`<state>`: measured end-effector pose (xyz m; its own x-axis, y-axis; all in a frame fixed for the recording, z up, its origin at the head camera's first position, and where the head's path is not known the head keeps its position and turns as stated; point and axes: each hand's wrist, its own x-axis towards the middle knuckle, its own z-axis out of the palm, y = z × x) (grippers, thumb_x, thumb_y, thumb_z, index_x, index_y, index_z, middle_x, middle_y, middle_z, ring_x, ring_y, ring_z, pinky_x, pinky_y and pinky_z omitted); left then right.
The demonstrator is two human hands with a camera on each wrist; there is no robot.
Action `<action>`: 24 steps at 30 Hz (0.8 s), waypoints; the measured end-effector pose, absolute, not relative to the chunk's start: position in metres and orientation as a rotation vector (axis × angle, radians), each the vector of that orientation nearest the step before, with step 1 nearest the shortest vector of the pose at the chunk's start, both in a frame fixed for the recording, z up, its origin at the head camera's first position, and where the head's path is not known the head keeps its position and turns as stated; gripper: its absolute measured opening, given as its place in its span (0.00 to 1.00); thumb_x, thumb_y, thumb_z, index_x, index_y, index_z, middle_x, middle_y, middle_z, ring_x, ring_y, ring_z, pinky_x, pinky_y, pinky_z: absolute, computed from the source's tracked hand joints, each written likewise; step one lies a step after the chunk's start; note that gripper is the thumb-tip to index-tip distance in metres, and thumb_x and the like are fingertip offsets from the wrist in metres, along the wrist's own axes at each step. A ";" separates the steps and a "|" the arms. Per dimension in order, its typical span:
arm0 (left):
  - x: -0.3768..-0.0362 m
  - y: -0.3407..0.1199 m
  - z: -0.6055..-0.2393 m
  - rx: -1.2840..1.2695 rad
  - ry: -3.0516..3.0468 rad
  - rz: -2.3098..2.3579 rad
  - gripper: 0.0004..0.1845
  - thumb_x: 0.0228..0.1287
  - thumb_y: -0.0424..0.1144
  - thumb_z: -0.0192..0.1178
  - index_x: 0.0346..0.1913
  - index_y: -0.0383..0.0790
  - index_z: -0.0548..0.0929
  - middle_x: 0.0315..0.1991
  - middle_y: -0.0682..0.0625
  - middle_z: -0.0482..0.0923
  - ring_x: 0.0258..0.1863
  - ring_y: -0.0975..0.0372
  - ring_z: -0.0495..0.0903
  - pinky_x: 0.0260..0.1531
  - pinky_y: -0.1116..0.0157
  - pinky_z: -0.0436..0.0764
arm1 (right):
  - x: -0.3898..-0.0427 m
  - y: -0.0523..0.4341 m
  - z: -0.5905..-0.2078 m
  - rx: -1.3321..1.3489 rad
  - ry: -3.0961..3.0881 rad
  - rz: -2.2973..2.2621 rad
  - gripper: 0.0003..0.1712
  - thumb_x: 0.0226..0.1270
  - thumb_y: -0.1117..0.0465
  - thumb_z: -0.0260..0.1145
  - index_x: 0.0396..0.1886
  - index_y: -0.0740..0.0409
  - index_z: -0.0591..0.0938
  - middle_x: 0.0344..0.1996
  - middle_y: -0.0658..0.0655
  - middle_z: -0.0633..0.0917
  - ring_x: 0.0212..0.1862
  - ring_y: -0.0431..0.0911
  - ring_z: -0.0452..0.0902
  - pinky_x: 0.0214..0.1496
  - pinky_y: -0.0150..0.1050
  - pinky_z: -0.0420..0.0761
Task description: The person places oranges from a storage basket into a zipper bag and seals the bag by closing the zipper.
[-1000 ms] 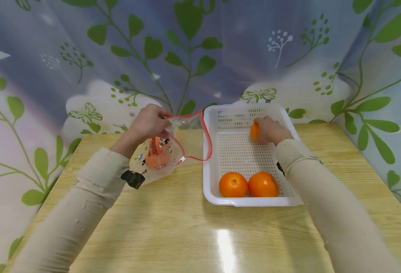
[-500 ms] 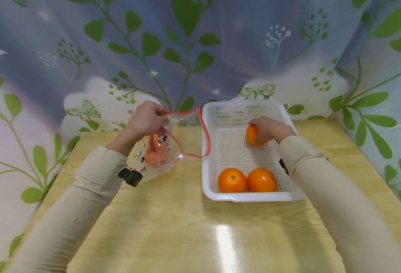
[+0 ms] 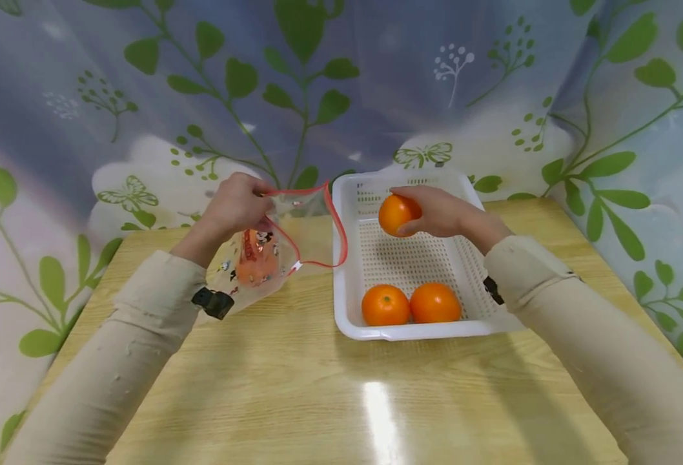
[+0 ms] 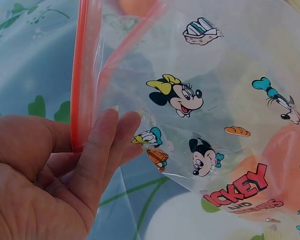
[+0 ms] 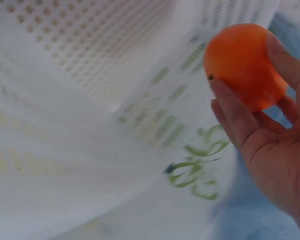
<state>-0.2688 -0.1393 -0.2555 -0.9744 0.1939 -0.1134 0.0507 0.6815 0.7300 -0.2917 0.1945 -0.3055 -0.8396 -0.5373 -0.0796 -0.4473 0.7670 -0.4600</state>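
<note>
Orange fruit: three visible, one bagged

Count: 4 oranges, 1 zip bag, 1 basket, 1 table, 2 hands.
Oranges: 1 gripped in the right hand (held orange), 2 in the white perforated basket just below that hand (left basket orange, right basket orange), 1 inside the cartoon-print zip bag under the left hand (bagged orange). One wooden table under all of it.
</note>
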 end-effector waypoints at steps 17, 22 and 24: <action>-0.267 -0.142 -0.255 0.165 2.709 1.170 0.20 0.69 0.27 0.47 0.61 0.27 0.74 0.50 0.32 0.76 0.24 0.58 0.84 0.33 0.59 0.85 | -0.236 0.123 -0.286 -1.055 2.665 -1.112 0.45 0.58 0.57 0.72 0.73 0.57 0.62 0.65 0.55 0.67 0.56 0.46 0.68 0.48 0.36 0.81; -0.268 -0.141 -0.254 0.183 2.726 1.168 0.19 0.68 0.26 0.48 0.61 0.27 0.74 0.49 0.32 0.76 0.23 0.59 0.84 0.33 0.58 0.85 | -0.237 0.109 -0.294 -1.140 2.644 -0.985 0.46 0.61 0.59 0.71 0.74 0.57 0.58 0.68 0.56 0.64 0.60 0.47 0.66 0.50 0.36 0.80; -0.269 -0.142 -0.255 0.180 2.727 1.169 0.19 0.68 0.26 0.48 0.61 0.27 0.74 0.50 0.32 0.77 0.22 0.60 0.84 0.33 0.58 0.85 | -0.238 0.105 -0.295 -1.169 2.627 -0.938 0.45 0.61 0.58 0.70 0.74 0.58 0.58 0.68 0.56 0.64 0.60 0.47 0.65 0.51 0.37 0.79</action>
